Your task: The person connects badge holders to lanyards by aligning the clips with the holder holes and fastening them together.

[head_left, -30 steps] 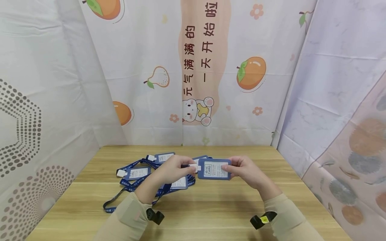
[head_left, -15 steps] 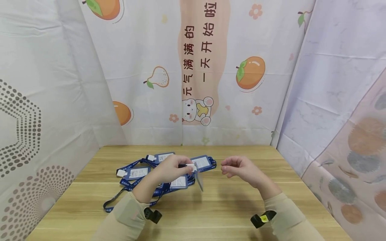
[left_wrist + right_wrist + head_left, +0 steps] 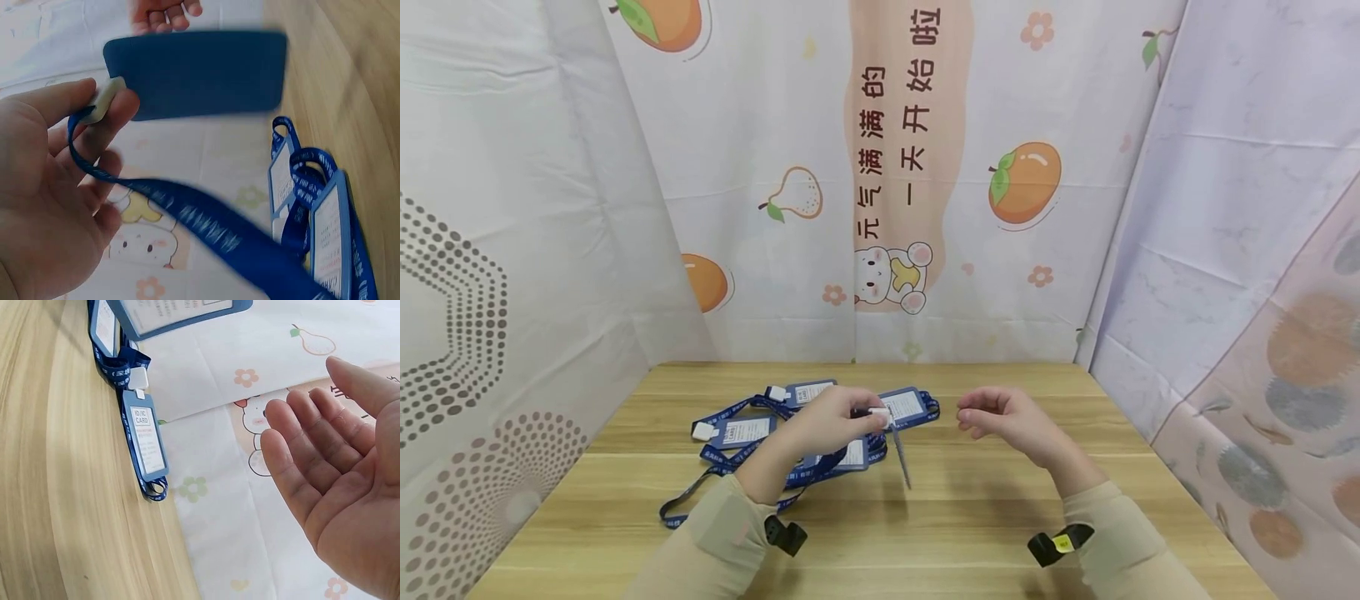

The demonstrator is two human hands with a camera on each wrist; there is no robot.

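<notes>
My left hand (image 3: 829,423) pinches the white clip (image 3: 106,99) of a blue ID card holder (image 3: 200,78) between thumb and finger. The card holder hangs over the table, edge-on in the head view, with its plain blue back toward the left wrist camera. From the clip, a blue lanyard (image 3: 215,228) with white lettering trails below the palm. My right hand (image 3: 1013,427) hovers to the right, fingers loosely bent and holding nothing. Behind the left hand, another card holder (image 3: 145,440) lies on the table with its lanyard bundled around it.
Several more card holders lie to the left, including one at the back (image 3: 812,392), one at the far left (image 3: 748,431) and one near the left wrist (image 3: 854,455). A loose lanyard loop (image 3: 681,504) reaches forward. Printed curtains (image 3: 745,333) border the wooden table (image 3: 970,533).
My right hand has let go of the card holder's far end and drawn slightly away. The holder has swung from facing the head camera to edge-on, still in my left hand.
</notes>
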